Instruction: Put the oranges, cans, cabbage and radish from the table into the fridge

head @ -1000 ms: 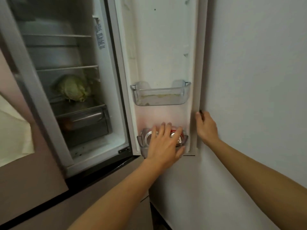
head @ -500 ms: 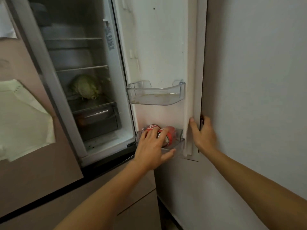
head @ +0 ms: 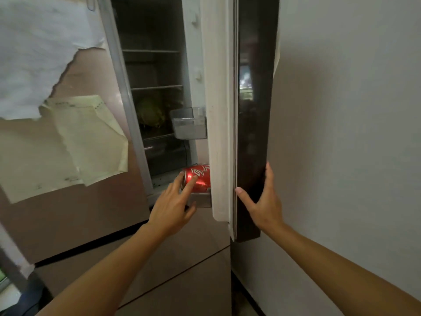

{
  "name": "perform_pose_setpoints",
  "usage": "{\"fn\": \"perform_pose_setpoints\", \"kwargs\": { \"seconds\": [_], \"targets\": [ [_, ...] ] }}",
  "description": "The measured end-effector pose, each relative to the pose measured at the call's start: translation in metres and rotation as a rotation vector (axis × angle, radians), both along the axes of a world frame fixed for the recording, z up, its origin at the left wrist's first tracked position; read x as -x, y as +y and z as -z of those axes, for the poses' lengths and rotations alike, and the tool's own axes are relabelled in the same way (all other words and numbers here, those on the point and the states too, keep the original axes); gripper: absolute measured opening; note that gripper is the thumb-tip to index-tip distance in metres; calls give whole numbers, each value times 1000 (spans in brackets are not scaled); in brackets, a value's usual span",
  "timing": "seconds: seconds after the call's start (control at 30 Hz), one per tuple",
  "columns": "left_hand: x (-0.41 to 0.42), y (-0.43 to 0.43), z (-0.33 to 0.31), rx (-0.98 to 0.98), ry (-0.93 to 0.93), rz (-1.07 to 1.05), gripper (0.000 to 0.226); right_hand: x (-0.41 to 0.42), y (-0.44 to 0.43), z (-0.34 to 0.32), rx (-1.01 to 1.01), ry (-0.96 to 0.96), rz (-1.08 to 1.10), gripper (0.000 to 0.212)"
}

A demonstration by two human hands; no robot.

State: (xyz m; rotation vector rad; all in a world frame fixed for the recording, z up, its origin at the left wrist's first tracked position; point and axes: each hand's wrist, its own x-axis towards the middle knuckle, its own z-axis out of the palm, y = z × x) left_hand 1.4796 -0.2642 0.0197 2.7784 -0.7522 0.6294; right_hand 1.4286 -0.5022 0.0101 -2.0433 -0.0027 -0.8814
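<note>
Through the head camera I am looking at a fridge door (head: 218,110) standing edge-on, partly open. The left hand (head: 169,208) is reaching in with fingers straight and spread, fingertips touching a red can (head: 198,177) that is lying on its side in the lower door bin (head: 201,200). The right hand (head: 262,201) is gripping the door's edge, thumb on the white inner side, fingers round the dark front. A cabbage (head: 151,114) is sitting on a dim shelf (head: 159,136) inside

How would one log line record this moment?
left hand touches can in door bin | right hand holds door | cabbage on shelf | door partly open
</note>
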Motion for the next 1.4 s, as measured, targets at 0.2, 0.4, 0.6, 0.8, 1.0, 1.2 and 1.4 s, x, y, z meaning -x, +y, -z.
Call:
{"fn": "perform_pose_setpoints", "kwargs": {
  "seconds": [0.2, 0.4, 0.6, 0.8, 1.0, 1.2, 1.4],
  "targets": [
    [5, 41, -1, 76, 13, -90, 63, -17, 42, -3, 218, -43, -43, 88],
    [-7, 79, -20, 140, -218, -180, 49, -56, 74, -9, 343, -222, -166, 74],
    [-30, 96, -57, 246, -466, -251, 52, -116, 111, -12, 539, -364, -207, 63],
    [-77, 99, -64, 69, -591, -371, 62, -181, 128, 0, 734, -560, -132, 58],
    [-115, 104, -43, -51, -765, -441, 65, -228, 140, 15, 777, -697, -83, 59],
    [-140, 116, -32, -138, -902, -454, 63, -256, 150, 24, 837, -782, -4, 57],
    [-144, 119, -28, -140, -932, -461, 61, -245, 148, 21, 771, -746, -87, 60]
  ]
}}
